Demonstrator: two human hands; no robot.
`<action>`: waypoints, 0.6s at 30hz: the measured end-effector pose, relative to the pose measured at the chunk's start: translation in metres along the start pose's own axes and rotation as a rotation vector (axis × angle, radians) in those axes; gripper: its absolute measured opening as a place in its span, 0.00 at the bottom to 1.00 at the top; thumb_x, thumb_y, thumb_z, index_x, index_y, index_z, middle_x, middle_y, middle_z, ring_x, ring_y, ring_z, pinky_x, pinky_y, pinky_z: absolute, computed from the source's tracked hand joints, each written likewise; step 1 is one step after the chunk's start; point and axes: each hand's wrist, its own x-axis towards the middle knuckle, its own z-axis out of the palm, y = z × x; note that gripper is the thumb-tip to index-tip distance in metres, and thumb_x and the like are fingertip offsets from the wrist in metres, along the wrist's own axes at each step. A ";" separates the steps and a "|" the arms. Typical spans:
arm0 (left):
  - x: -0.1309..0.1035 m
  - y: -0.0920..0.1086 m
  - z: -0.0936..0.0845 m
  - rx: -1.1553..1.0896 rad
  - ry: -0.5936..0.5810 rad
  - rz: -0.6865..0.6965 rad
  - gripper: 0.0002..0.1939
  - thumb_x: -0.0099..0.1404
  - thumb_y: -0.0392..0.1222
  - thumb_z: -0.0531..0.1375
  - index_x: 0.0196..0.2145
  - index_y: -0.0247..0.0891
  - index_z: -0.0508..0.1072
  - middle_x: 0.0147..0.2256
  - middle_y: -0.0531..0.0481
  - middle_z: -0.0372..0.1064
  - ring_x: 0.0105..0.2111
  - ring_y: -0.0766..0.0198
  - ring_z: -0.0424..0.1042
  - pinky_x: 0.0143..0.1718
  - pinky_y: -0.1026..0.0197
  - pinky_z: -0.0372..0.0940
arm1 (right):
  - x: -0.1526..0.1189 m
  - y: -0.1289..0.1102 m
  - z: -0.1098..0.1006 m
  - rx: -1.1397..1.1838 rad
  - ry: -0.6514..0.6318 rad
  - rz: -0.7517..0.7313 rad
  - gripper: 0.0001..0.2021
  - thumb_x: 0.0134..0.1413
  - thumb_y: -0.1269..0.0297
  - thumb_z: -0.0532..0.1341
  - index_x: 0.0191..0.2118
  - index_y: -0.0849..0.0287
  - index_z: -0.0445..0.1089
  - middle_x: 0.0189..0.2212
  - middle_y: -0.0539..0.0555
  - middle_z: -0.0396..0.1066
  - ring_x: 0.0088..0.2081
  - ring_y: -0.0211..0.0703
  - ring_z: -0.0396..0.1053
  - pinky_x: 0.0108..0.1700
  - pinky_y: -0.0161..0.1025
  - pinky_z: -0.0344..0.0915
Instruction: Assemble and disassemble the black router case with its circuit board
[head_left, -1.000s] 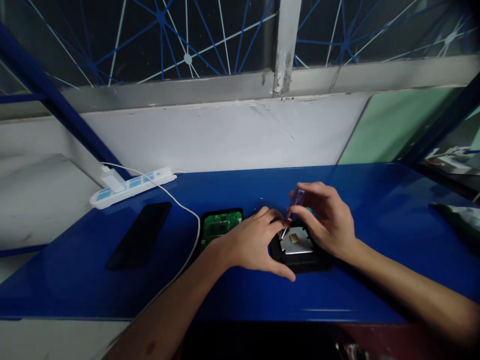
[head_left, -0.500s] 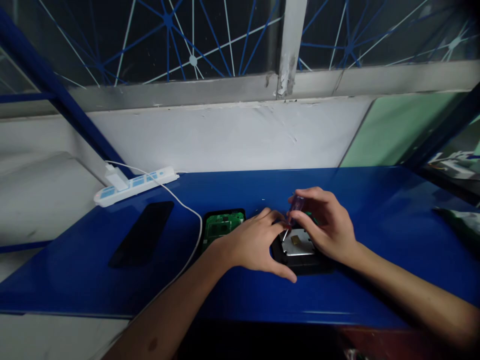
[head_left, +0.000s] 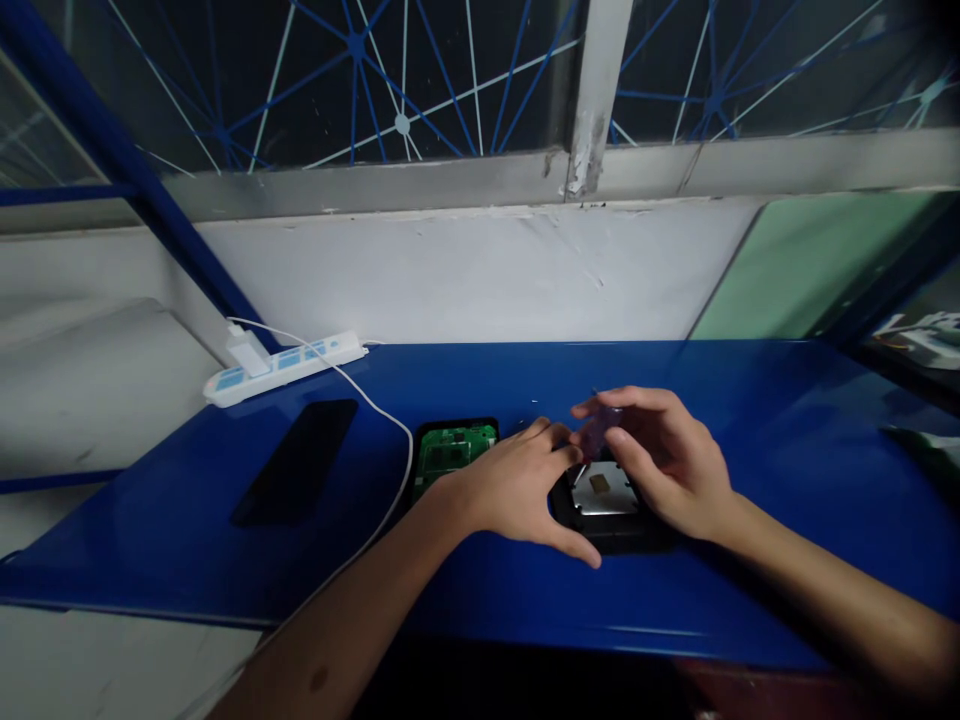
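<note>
A black casing [head_left: 630, 535] with a silver metal plate [head_left: 609, 499] lies on the blue table. My right hand [head_left: 675, 465] grips a screwdriver [head_left: 600, 430] by its translucent purple handle; the shaft slants down to the plate's upper left corner. My left hand [head_left: 525, 485] rests at the casing's left side, thumb spread away, fingertips close to the screwdriver; whether they hold anything is hidden. Left of it, a green circuit board [head_left: 450, 452] sits in a black shell, partly covered by my left hand and forearm.
A black phone-like slab [head_left: 296, 462] lies at the left. Behind it stands a white power strip [head_left: 289, 367] with a charger plugged in, and its white cable [head_left: 390, 418] runs forward under my left arm. A dark green packet [head_left: 926, 455] is at the right edge.
The whole view has shifted slightly. The fingers of my right hand have opened a little around the screwdriver handle, which has turned. My left hand keeps its place beside the casing.
</note>
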 end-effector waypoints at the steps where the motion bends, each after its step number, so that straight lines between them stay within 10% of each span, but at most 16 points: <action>1: 0.000 0.000 0.000 -0.002 -0.001 0.001 0.46 0.51 0.66 0.70 0.60 0.40 0.64 0.61 0.37 0.63 0.63 0.37 0.57 0.63 0.40 0.55 | 0.000 0.000 0.000 0.000 -0.003 -0.001 0.21 0.64 0.74 0.58 0.59 0.51 0.61 0.49 0.56 0.74 0.44 0.43 0.77 0.43 0.43 0.78; 18: 0.000 -0.001 0.002 0.045 -0.008 -0.016 0.47 0.50 0.68 0.69 0.59 0.39 0.65 0.61 0.36 0.63 0.58 0.36 0.63 0.60 0.38 0.58 | 0.005 -0.005 0.001 -0.031 -0.006 0.025 0.19 0.61 0.74 0.62 0.56 0.49 0.67 0.41 0.53 0.70 0.39 0.43 0.75 0.38 0.43 0.76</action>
